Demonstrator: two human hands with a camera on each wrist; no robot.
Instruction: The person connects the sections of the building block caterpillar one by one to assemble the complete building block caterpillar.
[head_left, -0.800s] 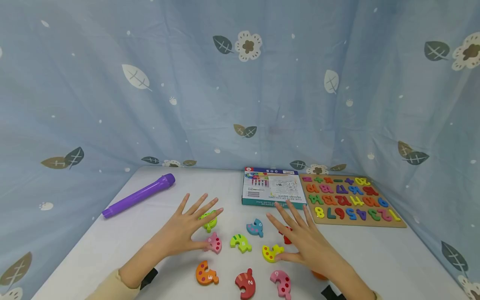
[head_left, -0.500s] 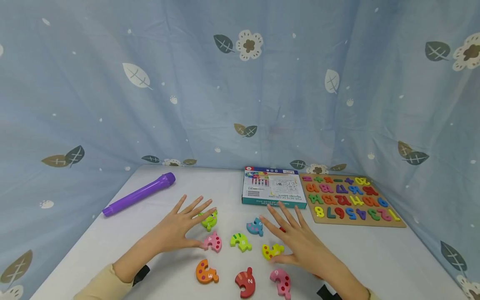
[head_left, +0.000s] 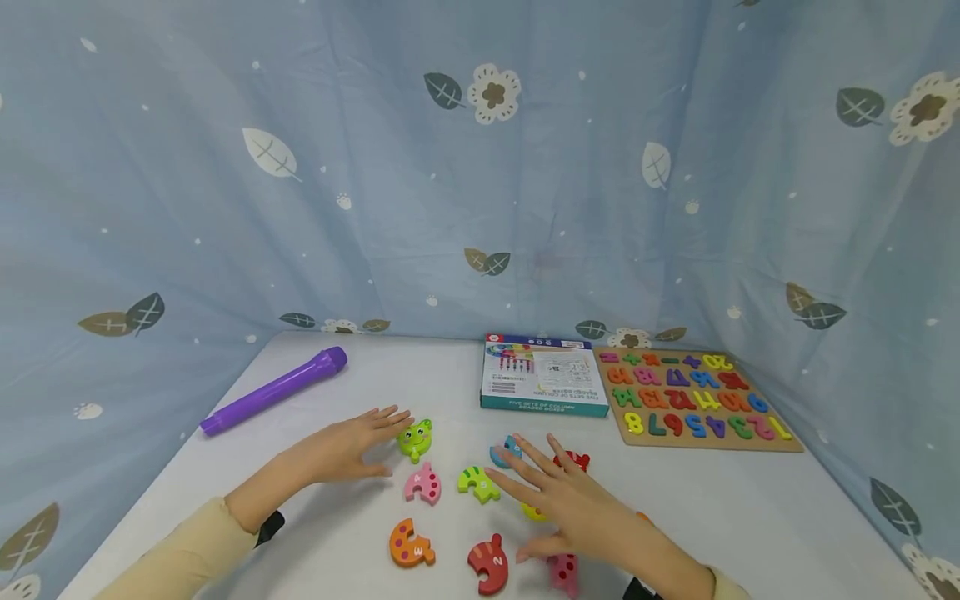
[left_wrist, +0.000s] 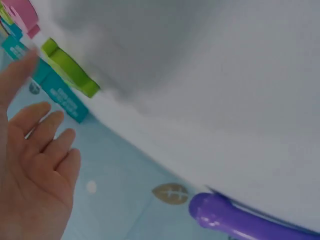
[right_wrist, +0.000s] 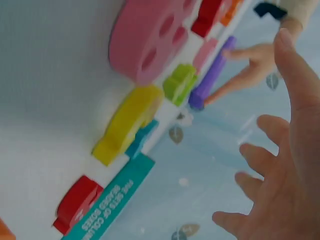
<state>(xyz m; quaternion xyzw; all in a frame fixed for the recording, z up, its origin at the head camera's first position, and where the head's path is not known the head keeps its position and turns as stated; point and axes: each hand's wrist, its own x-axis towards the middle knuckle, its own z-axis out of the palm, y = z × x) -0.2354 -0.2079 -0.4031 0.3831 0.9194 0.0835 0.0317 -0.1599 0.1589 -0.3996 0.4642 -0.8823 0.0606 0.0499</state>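
Observation:
My left hand (head_left: 348, 447) hovers over the table's left part, fingers loosely extended, holding nothing. Its fingertips come close to a green frog-face puzzle piece (head_left: 416, 440); a pink piece with a 4 (head_left: 424, 483) lies nearer. With spread fingers, my right hand (head_left: 577, 510) hangs over the right-hand pieces, also holding nothing. It partly covers a yellow piece (head_left: 533, 512), a spotted pink piece (head_left: 565, 577) and a blue piece (head_left: 504, 452). Around them lie a green piece with a 5 (head_left: 480, 484), an orange 3 (head_left: 409, 546), a red 2 (head_left: 489, 567) and a red piece (head_left: 577, 459).
A flat teal-edged box (head_left: 543, 377) lies at the back, beside a wooden board (head_left: 637, 437) set with coloured numbers and signs. A purple microphone-shaped tube (head_left: 273, 392) lies at the back left. Behind the table hangs a blue patterned curtain (head_left: 375, 167).
My left hand has drawn back to the left, uncovering the frog-face piece. The right hand has shifted left and nearer, now over the spotted pink piece. The pieces stay where they were.

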